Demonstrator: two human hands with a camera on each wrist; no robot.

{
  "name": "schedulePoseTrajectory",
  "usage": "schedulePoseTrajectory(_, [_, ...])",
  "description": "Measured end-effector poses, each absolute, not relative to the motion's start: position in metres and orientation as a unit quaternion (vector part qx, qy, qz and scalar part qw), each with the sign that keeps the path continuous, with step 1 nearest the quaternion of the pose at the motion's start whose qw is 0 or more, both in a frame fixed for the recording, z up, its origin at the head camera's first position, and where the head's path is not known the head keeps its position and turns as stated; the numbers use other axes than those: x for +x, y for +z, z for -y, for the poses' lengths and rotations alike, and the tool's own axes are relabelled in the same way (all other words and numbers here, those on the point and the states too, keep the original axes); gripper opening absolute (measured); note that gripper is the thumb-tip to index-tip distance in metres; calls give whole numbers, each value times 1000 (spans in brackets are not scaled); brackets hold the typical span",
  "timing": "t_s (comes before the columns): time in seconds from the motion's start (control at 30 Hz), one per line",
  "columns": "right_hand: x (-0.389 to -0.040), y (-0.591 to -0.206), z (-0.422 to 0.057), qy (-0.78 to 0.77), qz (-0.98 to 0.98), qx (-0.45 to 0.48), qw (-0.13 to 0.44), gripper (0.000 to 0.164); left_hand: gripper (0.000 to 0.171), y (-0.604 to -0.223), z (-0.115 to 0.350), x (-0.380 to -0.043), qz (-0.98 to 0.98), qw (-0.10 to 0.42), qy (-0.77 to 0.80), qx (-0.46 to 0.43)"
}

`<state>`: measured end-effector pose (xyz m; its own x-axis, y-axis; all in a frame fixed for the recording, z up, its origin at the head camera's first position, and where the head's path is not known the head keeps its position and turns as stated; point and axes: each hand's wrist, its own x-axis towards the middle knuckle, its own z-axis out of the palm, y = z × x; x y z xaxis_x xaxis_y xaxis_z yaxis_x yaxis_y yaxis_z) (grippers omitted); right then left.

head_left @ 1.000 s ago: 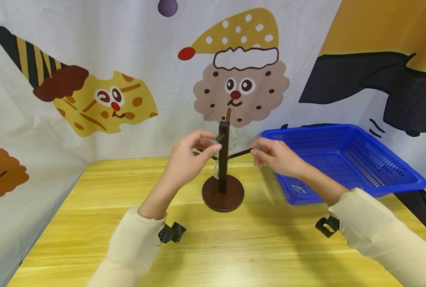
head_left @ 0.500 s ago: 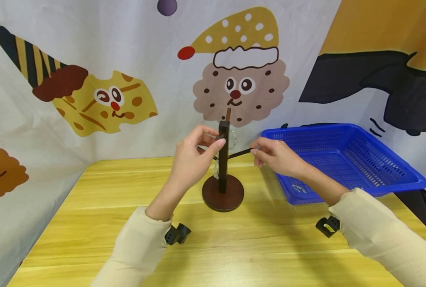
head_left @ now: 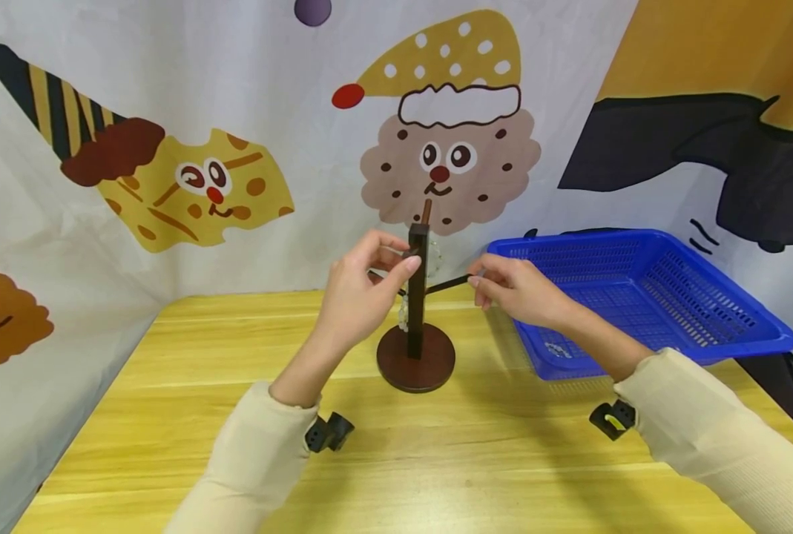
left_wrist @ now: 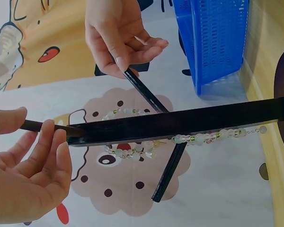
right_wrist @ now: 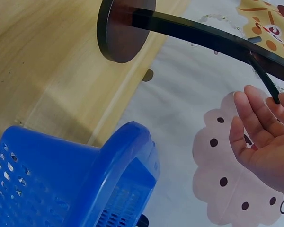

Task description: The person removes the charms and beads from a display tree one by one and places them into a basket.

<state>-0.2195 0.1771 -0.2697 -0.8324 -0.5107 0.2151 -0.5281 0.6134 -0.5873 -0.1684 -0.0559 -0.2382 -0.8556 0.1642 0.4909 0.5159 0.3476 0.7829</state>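
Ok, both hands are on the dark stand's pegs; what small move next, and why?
Probably ease the right hand off the slim black rod-shaped peg: its visible length is bare. The dark brown post stand should hold steady, since the left hand pinches another dark peg and the round brown base rests on the yellow wood-grain table.

We look forward and down from the head over the table (head_left: 423,467), and closer in, turned sideways, from each wrist towards the printed cloth (head_left: 269,67), both wrist views sharing the stand (left_wrist: 217,117) and blue basket (left_wrist: 221,45).
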Motion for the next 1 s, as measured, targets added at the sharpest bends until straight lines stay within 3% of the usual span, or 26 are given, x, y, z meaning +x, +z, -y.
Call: schedulePoseTrajectory(1.0, [-197, -266, -168, 351, 880, 320, 22, 6, 11, -229, 74, -176, 809, 150, -543, -169])
